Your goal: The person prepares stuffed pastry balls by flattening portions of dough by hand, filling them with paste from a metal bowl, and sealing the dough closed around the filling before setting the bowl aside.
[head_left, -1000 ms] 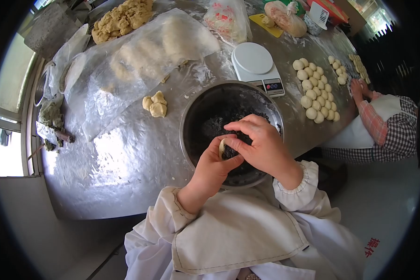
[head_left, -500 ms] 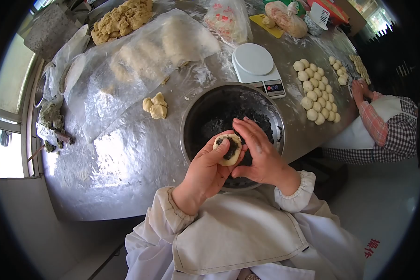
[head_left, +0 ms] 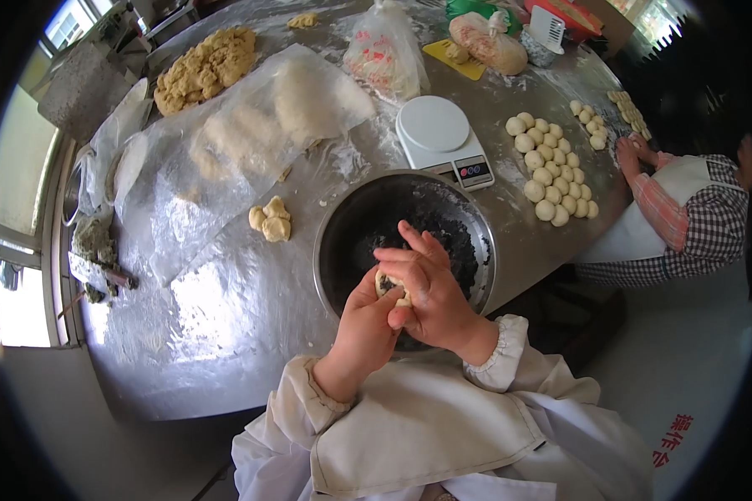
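My left hand (head_left: 366, 327) is wrapped round a small piece of pale dough (head_left: 390, 285) with dark filling showing at its opening. On the dough's right side, my right hand (head_left: 433, 296) presses its edge with thumb and fingers, some other fingers raised. Both hands are over the near part of a steel bowl (head_left: 322, 250), which holds dark crumbly filling (head_left: 455, 242). The fingers hide part of the dough.
A white scale (head_left: 434, 129) stands behind the bowl. Dough balls (head_left: 551, 171) lie to the right, near a co-worker (head_left: 685, 213). Small dough lumps (head_left: 271, 220), a plastic sheet (head_left: 226, 150) and a large dough mass (head_left: 205, 71) are left.
The view has shifted, so the table's things appear lower and further left. The dough's filled face, turned up half a second ago, is now mostly covered as my right hand closed onto its edge.
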Demonstrator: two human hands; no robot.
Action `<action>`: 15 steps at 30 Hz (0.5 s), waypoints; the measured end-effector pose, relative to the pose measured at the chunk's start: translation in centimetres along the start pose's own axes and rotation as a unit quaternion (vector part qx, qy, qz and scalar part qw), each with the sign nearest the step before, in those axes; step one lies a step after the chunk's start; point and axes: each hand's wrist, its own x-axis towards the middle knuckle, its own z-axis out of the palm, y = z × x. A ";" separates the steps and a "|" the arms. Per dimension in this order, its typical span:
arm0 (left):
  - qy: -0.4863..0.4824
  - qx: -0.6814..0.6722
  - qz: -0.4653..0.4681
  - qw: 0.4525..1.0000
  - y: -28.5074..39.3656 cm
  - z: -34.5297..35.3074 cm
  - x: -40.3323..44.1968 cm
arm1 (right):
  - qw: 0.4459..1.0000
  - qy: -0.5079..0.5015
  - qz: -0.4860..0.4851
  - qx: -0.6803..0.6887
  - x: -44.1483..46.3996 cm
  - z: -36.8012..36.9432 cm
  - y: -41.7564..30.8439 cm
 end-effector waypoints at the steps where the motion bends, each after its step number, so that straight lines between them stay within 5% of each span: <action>1: 0.002 0.014 0.000 1.000 -0.2 0.0 0.0 | 1.000 0.004 0.003 0.012 0.1 -0.1 0.0; 8: -0.118 -0.114 -0.044 0.985 0.8 0.3 -0.2 | 0.999 0.050 0.015 0.013 0.3 -0.7 -0.5; 15: -0.030 0.011 0.038 0.999 -0.1 0.1 1.2 | 0.991 0.131 0.017 0.011 1.5 0.7 -1.8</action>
